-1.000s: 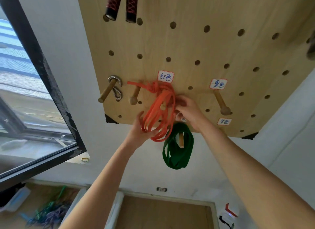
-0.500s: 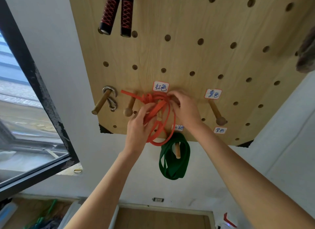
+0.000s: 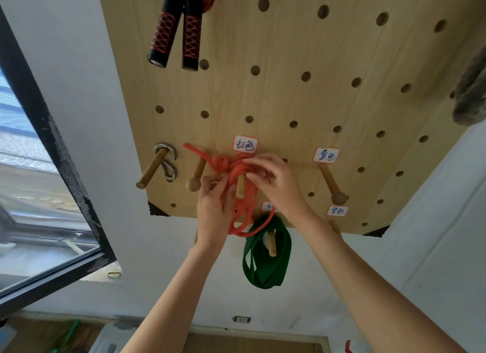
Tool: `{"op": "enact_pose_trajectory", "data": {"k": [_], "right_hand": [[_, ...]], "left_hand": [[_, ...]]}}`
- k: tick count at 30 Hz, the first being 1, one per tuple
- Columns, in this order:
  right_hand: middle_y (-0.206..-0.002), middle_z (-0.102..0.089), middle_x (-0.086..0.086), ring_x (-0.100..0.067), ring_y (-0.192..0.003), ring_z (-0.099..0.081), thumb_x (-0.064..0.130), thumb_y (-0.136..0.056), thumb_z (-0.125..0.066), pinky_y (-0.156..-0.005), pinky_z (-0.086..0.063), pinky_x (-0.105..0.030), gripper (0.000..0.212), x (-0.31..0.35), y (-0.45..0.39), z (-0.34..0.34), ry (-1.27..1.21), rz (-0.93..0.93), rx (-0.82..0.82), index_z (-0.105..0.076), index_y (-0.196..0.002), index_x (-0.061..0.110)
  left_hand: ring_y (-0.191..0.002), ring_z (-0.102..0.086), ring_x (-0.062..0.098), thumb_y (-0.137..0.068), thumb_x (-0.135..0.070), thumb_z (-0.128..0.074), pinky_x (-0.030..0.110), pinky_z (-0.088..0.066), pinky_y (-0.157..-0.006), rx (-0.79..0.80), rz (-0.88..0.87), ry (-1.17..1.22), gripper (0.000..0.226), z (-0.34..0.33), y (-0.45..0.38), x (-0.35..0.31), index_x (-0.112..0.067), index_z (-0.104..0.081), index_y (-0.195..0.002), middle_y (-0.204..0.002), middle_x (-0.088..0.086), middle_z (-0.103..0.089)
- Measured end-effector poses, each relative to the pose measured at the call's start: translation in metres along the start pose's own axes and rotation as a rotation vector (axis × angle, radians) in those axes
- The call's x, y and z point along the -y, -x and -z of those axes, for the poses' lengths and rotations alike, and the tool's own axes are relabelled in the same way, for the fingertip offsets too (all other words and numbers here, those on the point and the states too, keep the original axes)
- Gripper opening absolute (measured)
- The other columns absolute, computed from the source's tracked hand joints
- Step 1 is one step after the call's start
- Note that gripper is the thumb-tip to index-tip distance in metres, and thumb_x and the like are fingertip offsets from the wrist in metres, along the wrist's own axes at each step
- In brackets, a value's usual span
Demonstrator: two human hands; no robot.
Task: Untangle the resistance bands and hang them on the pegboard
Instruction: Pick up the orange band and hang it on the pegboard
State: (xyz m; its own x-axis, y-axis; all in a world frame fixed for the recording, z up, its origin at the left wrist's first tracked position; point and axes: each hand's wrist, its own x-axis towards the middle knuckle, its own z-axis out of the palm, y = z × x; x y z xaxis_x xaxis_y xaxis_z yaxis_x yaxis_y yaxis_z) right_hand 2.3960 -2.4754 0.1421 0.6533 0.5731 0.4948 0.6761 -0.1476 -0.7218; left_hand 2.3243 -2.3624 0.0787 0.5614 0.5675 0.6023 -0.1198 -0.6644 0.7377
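An orange resistance band (image 3: 240, 195), coiled and knotted, hangs over a wooden peg (image 3: 240, 186) on the wooden pegboard (image 3: 289, 50), under a white label (image 3: 245, 144). My left hand (image 3: 213, 210) grips the coil's left side from below. My right hand (image 3: 273, 182) pinches the strands at the top right of the peg. One orange end (image 3: 194, 151) sticks out up and left. Lower down, a green band (image 3: 265, 258) hangs on its own peg (image 3: 271, 243).
Black-and-red jump-rope handles (image 3: 175, 29) hang at the board's top. Metal carabiners (image 3: 167, 161) sit on a left peg; a bare knobbed peg (image 3: 332, 182) stands at right. A dark window frame (image 3: 52, 153) runs along the left. More bands lie on the floor (image 3: 65, 339).
Both hands have risen along the orange band toward the peg; the left went from holding the coil's bottom to gripping beside the peg. The board sits lower and larger in view.
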Motion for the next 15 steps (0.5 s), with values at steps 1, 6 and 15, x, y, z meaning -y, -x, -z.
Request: {"op": "enact_pose_trajectory", "data": {"k": [1,6,15], "right_hand": [[-0.109,-0.051,0.000,-0.011,-0.104,-0.051,0.011,-0.087,-0.063,-0.095,-0.043,-0.021,0.026,0.000,-0.002,-0.002,0.016,0.011,-0.016,-0.066,-0.113,0.010],[-0.108,-0.051,-0.009,-0.019,-0.104,-0.051,0.020,-0.085,-0.066,-0.094,-0.041,-0.025,0.025,0.004,-0.021,-0.009,0.283,0.127,-0.088,-0.068,-0.106,0.005],[-0.105,-0.057,0.001,-0.005,-0.091,-0.051,0.020,-0.089,-0.061,-0.084,-0.041,-0.017,0.019,-0.025,0.021,-0.019,0.203,-0.061,-0.229,-0.060,-0.106,0.012]], "left_hand": [[-0.088,-0.055,0.017,-0.090,-0.012,-0.058,0.027,-0.045,-0.079,0.006,0.023,0.055,0.021,-0.001,0.002,0.001,-0.007,-0.067,-0.109,-0.104,0.004,-0.056],[-0.076,-0.059,0.014,-0.088,-0.011,-0.059,0.026,-0.046,-0.070,0.035,0.241,0.153,0.018,-0.006,-0.012,0.007,-0.003,-0.067,-0.103,-0.096,0.006,-0.065],[-0.071,-0.062,0.018,-0.084,-0.009,-0.065,0.022,-0.048,-0.064,0.199,0.074,-0.033,0.011,0.005,0.003,0.023,-0.005,-0.072,-0.090,-0.083,0.001,-0.065]]}}
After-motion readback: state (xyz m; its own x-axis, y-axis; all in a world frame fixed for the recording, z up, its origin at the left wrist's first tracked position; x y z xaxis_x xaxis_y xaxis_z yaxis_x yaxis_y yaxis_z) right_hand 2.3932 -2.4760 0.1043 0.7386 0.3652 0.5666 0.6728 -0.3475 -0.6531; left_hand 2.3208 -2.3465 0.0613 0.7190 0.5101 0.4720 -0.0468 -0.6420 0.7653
